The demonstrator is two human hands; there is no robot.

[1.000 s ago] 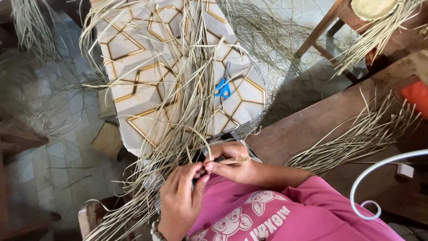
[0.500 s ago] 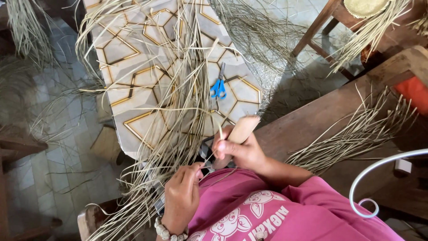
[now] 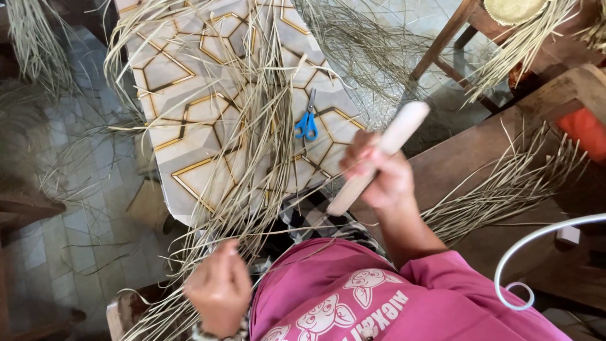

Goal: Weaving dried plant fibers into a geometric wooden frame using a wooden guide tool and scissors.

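R hand has lifted, fist gripping wooden tool tilted; L hand closed on straw strands.

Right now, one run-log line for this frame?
right hand: grip shut on wooden handle, raised | left hand: grip shut on straw strands | blue scissors: lying on patterned cloth, untouched

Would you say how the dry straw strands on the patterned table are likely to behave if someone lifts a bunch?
The straw strands look thin and long, so probably light and floppy. They lie tangled, so neighbours would likely drag along. Several already droop over the table edge.
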